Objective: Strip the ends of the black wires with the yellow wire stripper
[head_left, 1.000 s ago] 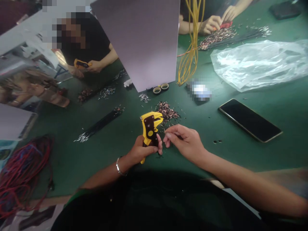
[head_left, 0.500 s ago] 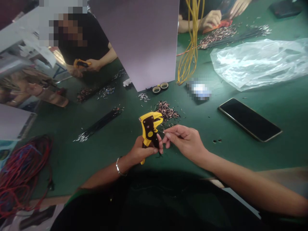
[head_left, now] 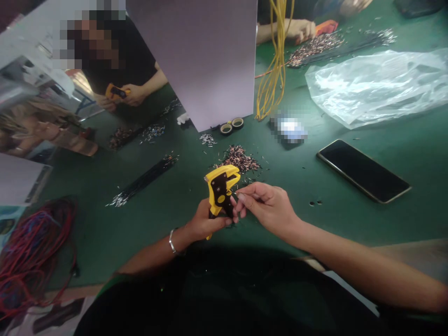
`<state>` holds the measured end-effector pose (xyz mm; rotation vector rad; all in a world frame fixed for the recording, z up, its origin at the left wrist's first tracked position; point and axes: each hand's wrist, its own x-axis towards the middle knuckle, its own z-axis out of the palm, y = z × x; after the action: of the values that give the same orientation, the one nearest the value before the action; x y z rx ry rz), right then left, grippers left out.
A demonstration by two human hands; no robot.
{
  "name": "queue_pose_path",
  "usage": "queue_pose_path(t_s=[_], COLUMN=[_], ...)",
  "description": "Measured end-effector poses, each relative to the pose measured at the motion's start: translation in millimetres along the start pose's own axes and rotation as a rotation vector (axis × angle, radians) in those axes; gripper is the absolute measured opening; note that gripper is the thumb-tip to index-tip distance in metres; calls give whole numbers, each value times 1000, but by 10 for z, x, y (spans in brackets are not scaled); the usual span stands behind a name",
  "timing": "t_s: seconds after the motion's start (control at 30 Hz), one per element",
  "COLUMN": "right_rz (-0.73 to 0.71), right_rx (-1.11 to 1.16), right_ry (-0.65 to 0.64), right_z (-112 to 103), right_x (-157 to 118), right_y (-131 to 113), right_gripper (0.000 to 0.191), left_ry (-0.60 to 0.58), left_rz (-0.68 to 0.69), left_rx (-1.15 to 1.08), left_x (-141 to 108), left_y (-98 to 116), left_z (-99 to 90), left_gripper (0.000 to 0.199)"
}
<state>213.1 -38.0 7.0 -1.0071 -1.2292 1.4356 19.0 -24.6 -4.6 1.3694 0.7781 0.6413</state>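
Observation:
My left hand [head_left: 206,220] is wrapped round the grip of a yellow and black wire stripper [head_left: 219,189], whose jaws point up and to the right. Just right of the tool, my right hand [head_left: 268,205] pinches a tiny piece with a light tip, too small to make out fully, close to the tool's side. Behind the jaws lies a pile of short copper-tipped wire pieces [head_left: 240,158]. A bundle of black wires [head_left: 147,178] with silvery ends rests to the left. Small silver terminals [head_left: 208,139] are scattered beyond the pile.
A phone [head_left: 364,170] and a clear plastic bag [head_left: 378,91] lie at the right. Two tape rolls [head_left: 231,126] sit by a pale panel [head_left: 210,60]. Yellow wires [head_left: 275,70] hang beside it. Red cables [head_left: 38,247] are heaped at left. Two people work across the table.
The wire stripper in my left hand has tilted slightly, its head shifting a little right. My right fingers stay close beside it. Across the table, a person's hands have moved slightly.

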Motion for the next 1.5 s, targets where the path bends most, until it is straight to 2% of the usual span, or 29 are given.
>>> queue_pose_path(t_s=[0.2,0.43,0.67,1.1,1.27,1.5], right_rz=[4,-18,-9,40,76,98], right_rx=[-57,-148,-168,-109,-64,-11], right_ry=[10,6,1,8,8,8], right_z=[9,16,23,57,69,79], right_x=[-10,-21,-15,-13,-7,1], right_y=[13,8,3,23,11,2], right_gripper=[12,14,14,13,12,10], left_ry=[35,56,104,140,124,167], left_rz=[87,168,206,145,111,67], left_rx=[114,282,375,453,453,434], left_x=[-22,-6,-27,-38,-31,-41], left_y=[-64,-10,-69,-100,-55,-58], left_z=[0,18,21,36,49,62], left_gripper=[28,18,11,15,13,15])
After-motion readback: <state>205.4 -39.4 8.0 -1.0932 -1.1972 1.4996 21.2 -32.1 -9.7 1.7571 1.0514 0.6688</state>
